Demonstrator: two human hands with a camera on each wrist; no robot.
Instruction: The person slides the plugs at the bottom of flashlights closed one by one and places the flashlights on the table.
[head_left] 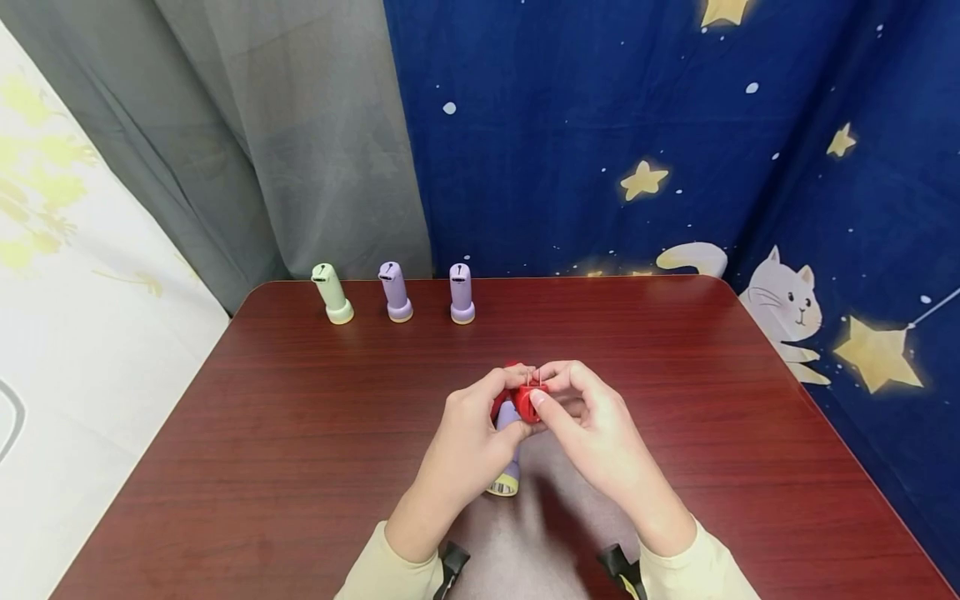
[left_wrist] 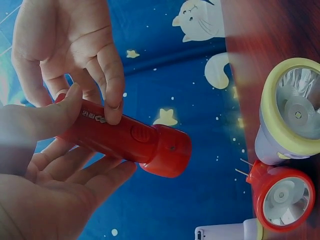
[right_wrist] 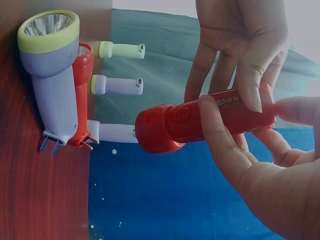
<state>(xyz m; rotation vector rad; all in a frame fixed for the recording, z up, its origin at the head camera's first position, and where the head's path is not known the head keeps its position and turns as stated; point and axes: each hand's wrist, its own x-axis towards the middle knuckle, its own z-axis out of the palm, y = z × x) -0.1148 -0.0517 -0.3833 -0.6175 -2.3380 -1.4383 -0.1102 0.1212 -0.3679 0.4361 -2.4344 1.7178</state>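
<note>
A dark red wood-grain table [head_left: 300,433] stands before a grey curtain [head_left: 285,142] and a blue star-and-cat cloth [head_left: 675,125].

Item in hand: a red torch [right_wrist: 200,122], held clear of the table at its centre, between both hands. The right hand [head_left: 592,433] curls thumb and fingers round the barrel at the tail end. The left hand [head_left: 468,446] pinches the same barrel, thumb on one side, fingers on the other. Both hands are closed on it; neither is spread. The torch's head end points away from the palms and its side switch faces the wrist cameras. Whether the lamp is lit cannot be told.

Directly beneath the hands lie a lilac torch with a yellow-rimmed head [right_wrist: 52,75] and a second red torch [right_wrist: 82,95], side by side and touching; both show two metal plug prongs at the tail.

Along the far edge stand three small torches, upright and apart: one green [head_left: 332,293], two lilac [head_left: 394,292] [head_left: 461,292].

Progress, as a judgement: three units are set upright at the back and appear dealt with; one is under handling; two lie waiting. The work looks roughly half complete.
</note>
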